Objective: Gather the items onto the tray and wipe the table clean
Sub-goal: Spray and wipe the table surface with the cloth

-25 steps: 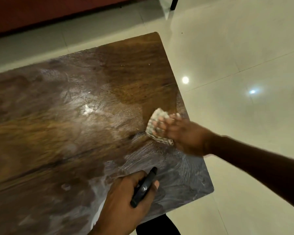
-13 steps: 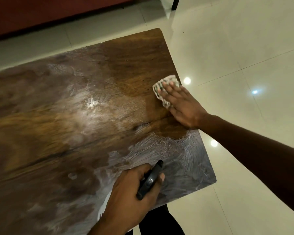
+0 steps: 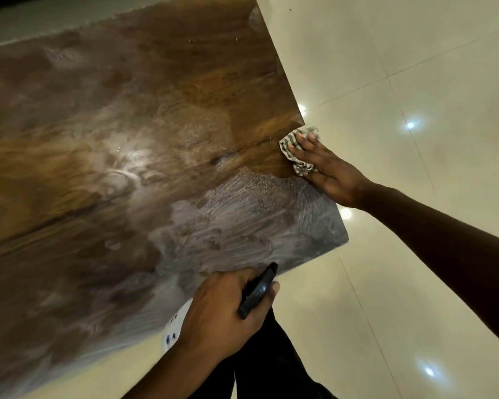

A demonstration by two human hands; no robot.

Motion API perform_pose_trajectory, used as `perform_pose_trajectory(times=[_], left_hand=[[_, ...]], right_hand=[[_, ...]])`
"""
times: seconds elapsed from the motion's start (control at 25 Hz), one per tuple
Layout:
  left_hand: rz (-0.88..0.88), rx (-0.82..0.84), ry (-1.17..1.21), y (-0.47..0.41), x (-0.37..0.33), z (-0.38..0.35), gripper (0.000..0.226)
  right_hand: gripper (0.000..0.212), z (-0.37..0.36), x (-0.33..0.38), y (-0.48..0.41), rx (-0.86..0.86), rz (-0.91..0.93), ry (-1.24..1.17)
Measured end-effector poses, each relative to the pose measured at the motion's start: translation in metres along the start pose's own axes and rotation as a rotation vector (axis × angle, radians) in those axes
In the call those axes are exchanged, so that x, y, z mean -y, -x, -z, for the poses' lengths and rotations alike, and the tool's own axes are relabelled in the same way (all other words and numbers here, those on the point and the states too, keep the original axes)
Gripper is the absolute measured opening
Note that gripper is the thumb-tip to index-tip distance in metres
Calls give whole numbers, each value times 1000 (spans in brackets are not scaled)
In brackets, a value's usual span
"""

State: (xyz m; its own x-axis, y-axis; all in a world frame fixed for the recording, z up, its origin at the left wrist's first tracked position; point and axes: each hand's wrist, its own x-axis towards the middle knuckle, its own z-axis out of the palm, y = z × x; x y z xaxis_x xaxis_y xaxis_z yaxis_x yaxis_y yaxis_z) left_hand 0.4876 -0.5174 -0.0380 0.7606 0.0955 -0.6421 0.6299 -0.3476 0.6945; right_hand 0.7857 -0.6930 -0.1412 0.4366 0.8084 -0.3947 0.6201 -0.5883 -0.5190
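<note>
A dark wooden table [image 3: 156, 125] fills the left of the view, smeared with whitish wet streaks near its front right corner. My right hand [image 3: 329, 171] presses flat on a striped grey-and-white cloth [image 3: 290, 145] at the table's right edge. My left hand [image 3: 222, 315] is at the near edge, closed around a white spray bottle [image 3: 173, 326] with a black trigger head [image 3: 257, 292]. No tray is in view.
Glossy cream floor tiles [image 3: 415, 82] with light reflections lie to the right and in front of the table. My dark trouser leg [image 3: 271, 367] stands by the table's near corner.
My right hand swept the cloth away along the right edge, then came back toward me to the edge. The view shifted closer. My left hand kept hold of the bottle.
</note>
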Motion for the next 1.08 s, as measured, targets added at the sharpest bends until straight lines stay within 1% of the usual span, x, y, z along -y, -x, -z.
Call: perform_pose_trajectory(times=[0.08, 0.16, 0.24, 0.28, 0.32, 0.36, 0.4, 0.48, 0.52, 0.56, 0.6, 0.64, 0.68, 0.72, 0.76, 0.8, 0.84, 0.88, 0.96, 1.0, 1.04, 1.08], left_hand=[[-9, -45, -48, 6, 1, -10, 50], [-7, -62, -76, 11, 1, -17, 52], [-7, -71, -47, 18, 2, -19, 47], [-20, -72, -19, 21, 4, -19, 42], [-38, -70, 8, 23, 5, -19, 39], [-56, -67, 25, 24, 7, -18, 36], [-76, -67, 28, 26, 8, -18, 33], [-113, -86, 15, 29, 12, -15, 28], [-123, -93, 14, 31, 13, -13, 28], [-123, -95, 27, 33, 16, -11, 29], [-115, -96, 47, 35, 19, -8, 31], [-104, -103, 68, 37, 23, -5, 31], [-94, -115, 85, 39, 27, -2, 31], [-85, -129, 97, 41, 30, 0, 31], [-79, -139, 105, 43, 32, 1, 31], [-74, -150, 108, 45, 33, 3, 32], [-70, -159, 107, 47, 35, 3, 33], [-67, -168, 109, 47, 35, 4, 33], [-71, -186, 102, 47, 36, 6, 29], [-72, -190, 93, 47, 38, 7, 28], [-68, -192, 92, 47, 39, 9, 29], [-60, -196, 101, 47, 42, 10, 33]], right_hand=[[61, -18, 0, 38, 11, -28, -10], [62, -41, 1, 93, -39, -54, -40], [60, -76, 17, 145, -172, -106, -5], [60, -96, 34, 161, -220, -159, 36], [61, -116, 54, 166, -234, -213, 72], [64, -135, 77, 162, -217, -230, 99], [67, -148, 100, 154, -171, -188, 123], [73, -154, 123, 136, -57, 16, 222], [71, -148, 116, 129, -43, 104, 287], [69, -141, 104, 125, -62, 106, 323], [67, -135, 90, 124, -124, 14, 304], [66, -132, 77, 127, -234, -167, 235], [66, -131, 71, 133, -360, -394, 127], [65, -138, 74, 137, -458, -582, 18], [64, -150, 89, 139, -519, -699, -41], [65, -165, 112, 137, -529, -737, -31], [68, -179, 138, 135, -483, -703, 9], [73, -192, 163, 133, -406, -598, 47], [76, -201, 184, 129, -227, -303, 132], [74, -193, 176, 125, -167, -153, 187], [71, -182, 158, 121, -142, -40, 240], [69, -169, 137, 117, -149, 2, 276]])
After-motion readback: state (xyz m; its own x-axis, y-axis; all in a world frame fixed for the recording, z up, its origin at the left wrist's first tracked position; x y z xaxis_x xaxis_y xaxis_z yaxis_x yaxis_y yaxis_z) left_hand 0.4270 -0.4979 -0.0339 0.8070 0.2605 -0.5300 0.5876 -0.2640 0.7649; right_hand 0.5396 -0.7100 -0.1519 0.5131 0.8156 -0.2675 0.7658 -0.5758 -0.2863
